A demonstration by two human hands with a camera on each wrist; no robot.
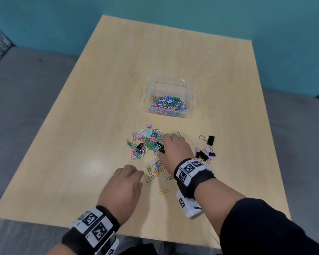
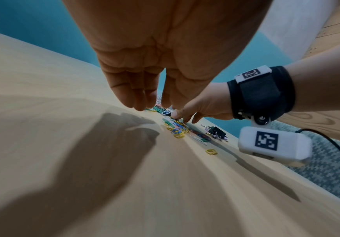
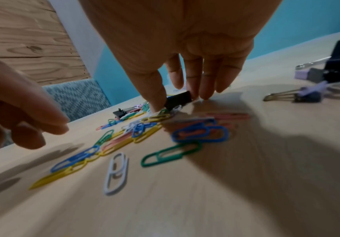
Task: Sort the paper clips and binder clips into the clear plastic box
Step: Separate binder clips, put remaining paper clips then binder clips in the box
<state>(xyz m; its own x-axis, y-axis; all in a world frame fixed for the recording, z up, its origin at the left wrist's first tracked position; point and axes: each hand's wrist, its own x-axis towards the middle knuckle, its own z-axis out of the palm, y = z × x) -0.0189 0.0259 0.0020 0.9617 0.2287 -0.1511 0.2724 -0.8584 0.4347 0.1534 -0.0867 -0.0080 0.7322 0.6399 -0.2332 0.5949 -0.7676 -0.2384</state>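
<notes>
A black binder clip [image 3: 178, 99] is pinched between the thumb and the fingers of the right hand [image 1: 175, 149], at the near right edge of the mixed pile of paper clips [image 1: 147, 142] in the middle of the table [image 1: 81, 144]. In the right wrist view its black body is seen to lie crosswise under the fingertips, with the long side roughly parallel to the table; it seems to sit still on or just above the paper clips (which one, cannot be told). The clear plastic box [image 1: 170, 100] is placed straight beyond the pile, away from the person, and many coloured paper clips are already held in it. So the coming move is judged to go either forward to the box, or sideways to the group of binder clips [image 1: 204, 153] that is gathered just to the right of the right hand. The right hand is clearly the nearer one. The left hand [image 1: 126, 183] is held low over the table, near the closer scatter of paper clips, with fingers loosely curled and nothing in them. No brand or readable writing is seen; only black and white square markers are found on the wrist bands [image 1: 191, 169].
</notes>
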